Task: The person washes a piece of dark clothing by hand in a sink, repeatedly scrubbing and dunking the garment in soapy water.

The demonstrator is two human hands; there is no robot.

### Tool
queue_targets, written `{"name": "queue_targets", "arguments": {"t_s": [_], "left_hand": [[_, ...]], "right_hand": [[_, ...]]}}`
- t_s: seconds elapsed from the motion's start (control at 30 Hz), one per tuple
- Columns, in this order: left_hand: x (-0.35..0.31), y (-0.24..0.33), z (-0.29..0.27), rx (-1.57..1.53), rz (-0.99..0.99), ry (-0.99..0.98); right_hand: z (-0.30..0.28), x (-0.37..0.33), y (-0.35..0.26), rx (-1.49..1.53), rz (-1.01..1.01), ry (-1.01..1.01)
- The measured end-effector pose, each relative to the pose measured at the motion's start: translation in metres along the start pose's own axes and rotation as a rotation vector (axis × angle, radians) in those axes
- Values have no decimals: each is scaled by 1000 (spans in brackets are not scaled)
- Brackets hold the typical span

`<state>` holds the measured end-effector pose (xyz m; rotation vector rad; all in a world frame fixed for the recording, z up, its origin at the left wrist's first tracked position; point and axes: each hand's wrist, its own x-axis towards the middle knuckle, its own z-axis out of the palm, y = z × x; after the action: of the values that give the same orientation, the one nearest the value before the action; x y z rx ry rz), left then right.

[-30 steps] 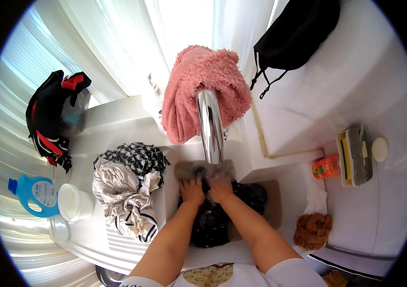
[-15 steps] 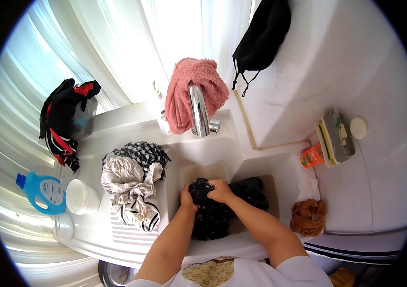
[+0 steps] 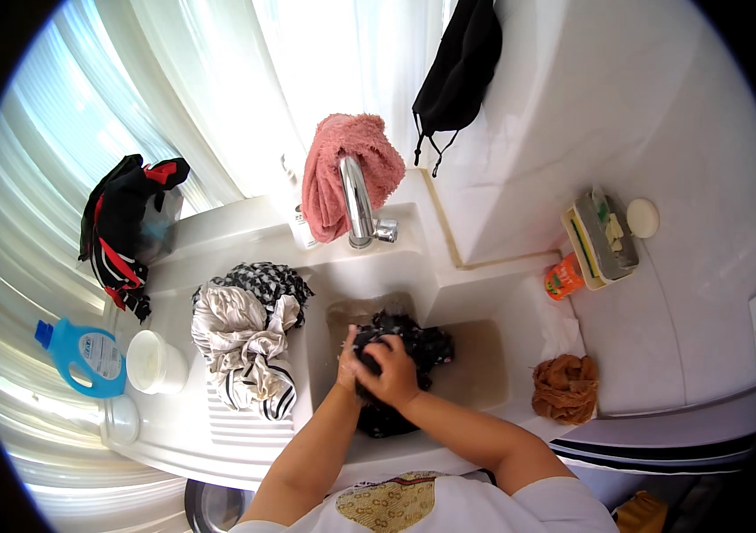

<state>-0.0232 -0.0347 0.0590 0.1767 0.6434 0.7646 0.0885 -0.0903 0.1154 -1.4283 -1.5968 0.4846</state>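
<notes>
A wet black garment with small pale specks (image 3: 431, 345) is bunched in the sink basin (image 3: 485, 391), part of it in cloudy water. My left hand (image 3: 348, 362) presses against its left side, fingers pointing away from me and partly behind the cloth. From the right, my right hand (image 3: 391, 371) lies over the bundle with its fingers curled into the fabric, close against the left hand. More of the dark cloth hangs below my wrists. Above the basin a chrome faucet (image 3: 357, 200) is draped with a pink towel (image 3: 335, 169).
Left of the basin, a cream cloth (image 3: 227, 324) and a black-and-white cloth (image 3: 276, 282) lie on the ribbed washboard. Farther left are a white tub (image 3: 156, 362) and a blue detergent bottle (image 3: 89, 360). A brown cloth (image 3: 565, 389) and an orange container (image 3: 563, 277) sit at right.
The dark cloth has been gathered in from the right side of the basin into a tighter bundle. My right hand has moved down and left, against the left hand.
</notes>
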Motion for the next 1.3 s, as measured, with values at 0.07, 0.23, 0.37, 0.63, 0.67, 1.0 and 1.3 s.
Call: {"name": "queue_targets", "arguments": {"t_s": [0.07, 0.23, 0.37, 0.63, 0.67, 1.0, 1.3], "left_hand": [[-11, -12, 49, 2, 170, 278], [2, 10, -13, 7, 9, -14], [-16, -3, 35, 91, 90, 388], [-32, 32, 45, 2004, 741, 34], [-29, 26, 46, 2001, 884, -6], [-40, 45, 76, 263, 16, 118], [-6, 64, 39, 1111, 448, 659]], "right_hand": [[8, 11, 44, 53, 204, 130], [16, 3, -24, 84, -202, 100], [25, 21, 33, -2, -27, 158], [-21, 64, 56, 164, 249, -238], [-18, 65, 51, 317, 282, -315], [-27, -10, 141, 341, 266, -793], [-22, 48, 110, 596, 725, 43]]}}
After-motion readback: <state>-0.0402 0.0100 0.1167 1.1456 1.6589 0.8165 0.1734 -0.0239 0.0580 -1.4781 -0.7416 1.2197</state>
